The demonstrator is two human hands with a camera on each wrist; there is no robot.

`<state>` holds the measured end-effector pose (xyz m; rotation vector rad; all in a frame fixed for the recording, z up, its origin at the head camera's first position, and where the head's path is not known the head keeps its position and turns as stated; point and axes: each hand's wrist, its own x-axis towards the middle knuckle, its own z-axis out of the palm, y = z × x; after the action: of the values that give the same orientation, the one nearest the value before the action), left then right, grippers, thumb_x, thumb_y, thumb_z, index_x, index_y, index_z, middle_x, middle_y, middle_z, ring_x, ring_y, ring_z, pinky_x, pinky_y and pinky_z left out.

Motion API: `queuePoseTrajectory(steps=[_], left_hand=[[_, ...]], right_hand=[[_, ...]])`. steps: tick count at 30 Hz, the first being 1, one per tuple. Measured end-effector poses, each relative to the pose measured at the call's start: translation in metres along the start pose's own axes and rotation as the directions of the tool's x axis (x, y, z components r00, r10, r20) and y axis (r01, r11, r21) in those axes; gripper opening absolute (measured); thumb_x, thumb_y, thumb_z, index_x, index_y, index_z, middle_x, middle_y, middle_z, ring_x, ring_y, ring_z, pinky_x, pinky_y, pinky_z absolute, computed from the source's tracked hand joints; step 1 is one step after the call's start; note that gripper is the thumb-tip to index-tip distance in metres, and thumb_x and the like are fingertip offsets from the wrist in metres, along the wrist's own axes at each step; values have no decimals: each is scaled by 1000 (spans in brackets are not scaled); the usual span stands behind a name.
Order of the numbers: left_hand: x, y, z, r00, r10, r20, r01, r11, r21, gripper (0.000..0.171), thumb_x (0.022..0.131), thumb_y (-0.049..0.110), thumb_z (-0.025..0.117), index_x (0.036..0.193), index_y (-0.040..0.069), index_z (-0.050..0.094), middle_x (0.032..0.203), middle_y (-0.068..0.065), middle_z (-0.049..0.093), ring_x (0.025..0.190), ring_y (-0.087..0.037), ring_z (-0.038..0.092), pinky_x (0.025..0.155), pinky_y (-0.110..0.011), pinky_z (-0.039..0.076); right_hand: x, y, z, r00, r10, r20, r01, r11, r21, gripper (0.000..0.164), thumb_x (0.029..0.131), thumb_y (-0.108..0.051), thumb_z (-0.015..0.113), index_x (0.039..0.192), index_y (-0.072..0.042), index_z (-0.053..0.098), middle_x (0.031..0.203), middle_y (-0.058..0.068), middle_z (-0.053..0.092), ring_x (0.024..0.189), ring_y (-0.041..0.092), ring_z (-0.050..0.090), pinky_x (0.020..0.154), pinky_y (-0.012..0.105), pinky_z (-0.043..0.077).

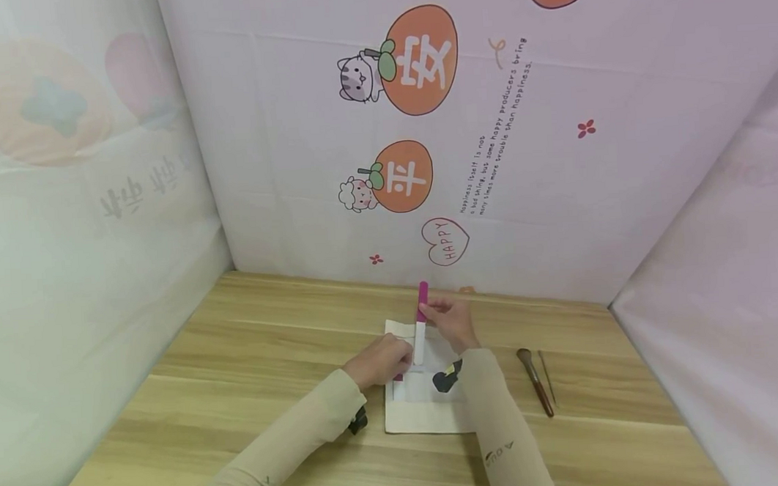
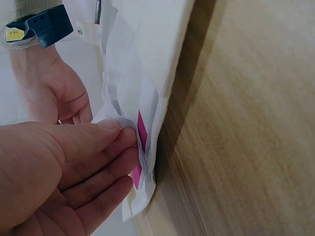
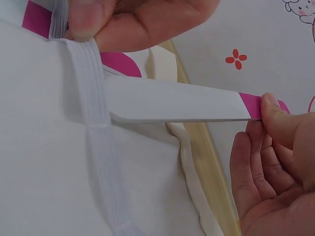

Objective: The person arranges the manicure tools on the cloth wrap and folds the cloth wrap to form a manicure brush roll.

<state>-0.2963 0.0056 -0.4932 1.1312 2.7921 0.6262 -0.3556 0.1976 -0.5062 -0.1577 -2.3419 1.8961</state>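
Note:
A cream cloth tool roll (image 1: pixel 425 419) lies unfolded on the table, with a white elastic band (image 3: pixel 91 83) running across its inside. My left hand (image 1: pixel 385 359) pinches the elastic between thumb and forefinger and lifts part of it off the cloth. Under that part lies a flat stick with a magenta end (image 2: pixel 142 129). My right hand (image 1: pixel 453 324) grips a second flat stick (image 3: pixel 182 101) by its magenta end, between thumb and fingers. The white end of this stick points toward me, right at the elastic's edge.
Right of the tool roll lie a brush (image 1: pixel 535 382) with a dark wooden handle and a thin needle-like tool (image 1: pixel 549 378). White printed fabric walls (image 1: pixel 321 202) enclose the wooden table (image 1: pixel 268 337) at the back and both sides.

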Motion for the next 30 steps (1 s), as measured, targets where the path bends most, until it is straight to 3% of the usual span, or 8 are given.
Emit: queuePoseTrajectory(steps=[5, 10, 14, 23, 30], left_hand=[[-1, 1, 0, 1000, 1, 0, -1, 1000, 1, 24, 101, 7, 69, 77, 10, 65, 65, 7, 54, 60, -4, 48, 61, -17, 42], [-2, 2, -1, 1000, -3, 4, 3, 1000, -23, 23, 101, 7, 69, 78, 9, 66, 65, 5, 55, 59, -4, 47, 59, -17, 42], [-2, 2, -1, 1000, -6, 0, 6, 1000, -17, 24, 100, 6, 69, 77, 9, 66, 65, 6, 54, 60, -5, 47, 59, -18, 42], [-1, 1, 0, 1000, -2, -5, 2, 1000, -16, 23, 100, 6, 69, 78, 8, 68, 65, 5, 56, 60, -5, 48, 60, -18, 43], [-1, 1, 1, 1000, -17, 4, 17, 1000, -20, 25, 100, 4, 68, 75, 8, 67, 63, 7, 52, 59, -4, 47, 59, -17, 41]], right_hand=[[-5, 2, 0, 998, 51, 26, -50, 998, -28, 21, 94, -12, 80, 109, 3, 76, 102, 14, 79, 84, 12, 75, 79, 27, 64], [-9, 4, -2, 995, 72, 65, -63, 989, -130, 23, 93, -16, 82, 106, 2, 77, 98, 15, 80, 81, 14, 75, 75, 26, 62], [-13, 4, -6, 990, 97, 102, -70, 968, -240, 23, 93, -23, 83, 104, -3, 78, 94, 10, 79, 81, 14, 70, 74, 25, 54], [-22, -4, -13, 968, 150, 199, -66, 924, -377, 14, 93, -20, 82, 99, -7, 82, 86, 1, 79, 83, 14, 66, 77, 25, 47], [-30, -5, -15, 942, 200, 267, -56, 884, -465, 10, 93, -17, 81, 100, -10, 82, 96, 2, 81, 84, 16, 68, 79, 29, 53]])
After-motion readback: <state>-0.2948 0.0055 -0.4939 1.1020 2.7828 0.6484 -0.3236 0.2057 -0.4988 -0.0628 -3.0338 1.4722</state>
